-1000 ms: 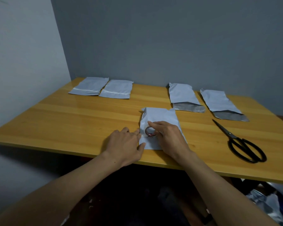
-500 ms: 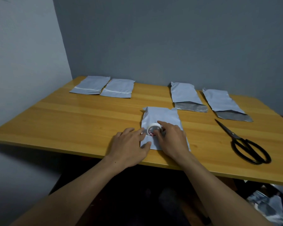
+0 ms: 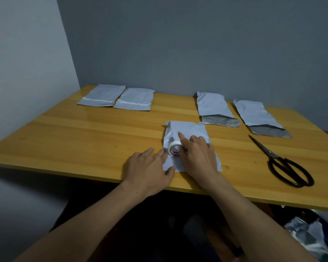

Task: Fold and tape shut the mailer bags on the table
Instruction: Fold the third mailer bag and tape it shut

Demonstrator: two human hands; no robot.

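A folded pale grey mailer bag (image 3: pixel 187 131) lies at the near edge of the wooden table (image 3: pixel 83 138). A white tape roll (image 3: pixel 173 146) stands on its edge on that bag. My right hand (image 3: pixel 197 154) grips the roll, index finger stretched over its top. My left hand (image 3: pixel 150 167) lies flat with straight fingers on the bag's left edge, fingertips next to the roll. Two bags with a white tape strip, one (image 3: pixel 102 94) beside the other (image 3: pixel 134 98), lie at the far left. Two open-ended bags, one (image 3: pixel 214 107) left of the other (image 3: pixel 257 116), lie at the far right.
Black scissors (image 3: pixel 284 163) lie shut on the table to the right of my hands. Grey walls close the table at the back and left. Crumpled plastic (image 3: pixel 311 235) sits on the floor below the right edge.
The tape roll has been tipped up from under my right hand onto its edge, and my right index finger has stretched forward over it. My left hand stayed on the bag's left edge.
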